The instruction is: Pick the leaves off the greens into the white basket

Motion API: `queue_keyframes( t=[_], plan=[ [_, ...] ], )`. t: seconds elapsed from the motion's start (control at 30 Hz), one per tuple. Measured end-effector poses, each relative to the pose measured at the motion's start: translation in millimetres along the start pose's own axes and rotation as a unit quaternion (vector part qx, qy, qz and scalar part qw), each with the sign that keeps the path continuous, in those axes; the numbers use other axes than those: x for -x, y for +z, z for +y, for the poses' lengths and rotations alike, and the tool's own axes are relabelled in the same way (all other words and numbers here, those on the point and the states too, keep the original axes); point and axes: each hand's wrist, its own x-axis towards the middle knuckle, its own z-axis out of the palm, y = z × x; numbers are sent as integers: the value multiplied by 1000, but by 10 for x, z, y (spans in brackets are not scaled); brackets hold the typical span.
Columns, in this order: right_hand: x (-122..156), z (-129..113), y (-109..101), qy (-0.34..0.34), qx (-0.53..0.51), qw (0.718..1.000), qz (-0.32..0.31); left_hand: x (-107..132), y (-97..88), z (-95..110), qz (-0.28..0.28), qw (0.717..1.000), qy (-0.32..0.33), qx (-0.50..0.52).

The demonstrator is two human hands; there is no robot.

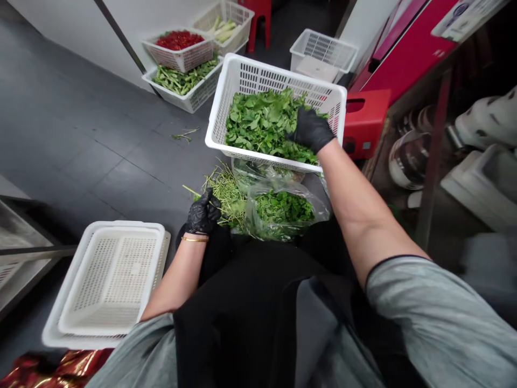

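The person's left hand (203,212) wears a thin black rubber glove with lots of little wrinkles. Its fingers curl shut around thin green stems (226,196), which lie in a messy, hairy heap on the person's lap. A gold bangle (194,239) sits on that wrist.

The right hand (311,129) wears the same kind of glove. It lies over the near side of a white plastic basket (278,81) with lots of small holes in its walls. The back of this hand is flat and wide, and its fingers (294,134) go down into the leaves, so I cannot tell if they pinch anything.

The basket is full of soft, bright green leaves (262,126). Just below its near edge is a clear, crinkly plastic bag (283,215) with more green leaves inside. The bag is right beside the stems, on a black apron (250,318).

Two white baskets (109,280) sit one inside the other on the gray tile floor (92,156), near the left arm. A few loose stems (184,134) lie on the tiles. By the far wall, a basket of red chilies (180,40) sits on top of a basket of long green pods (181,81). Beside them is a basket of pale green stalks (222,27). A red plastic stool (365,124) stands near the right side of the full basket.
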Motion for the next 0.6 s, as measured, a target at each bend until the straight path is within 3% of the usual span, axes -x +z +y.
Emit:
queue_keyframes(
  t=[0.07,0.17,0.23,0.27,0.33,0.43,0.53,0.6],
  plan=[
    [-55,-32,181,30,82,995,-49,38,87,-10,2,1000,-9,26],
    [440,-259,692,-52,26,983,-173,48,184,-18,6,998,-11,57],
    [913,-429,1060,-104,-107,933,-329,26,198,-19,9,998,-4,60],
    [1113,-489,1204,-91,-163,905,-382,11,186,-21,11,999,4,53],
    [1362,-535,1353,-43,-262,866,-423,-15,133,-32,9,1000,21,16],
    [1332,-453,1237,-40,-308,843,-440,-23,52,-61,-23,989,62,-134],
    [1058,-402,943,-145,-197,829,-503,-16,72,-68,-95,942,112,-300],
    [896,-450,769,-197,-103,833,-507,-19,139,-37,-140,927,119,-327]
  ],
)
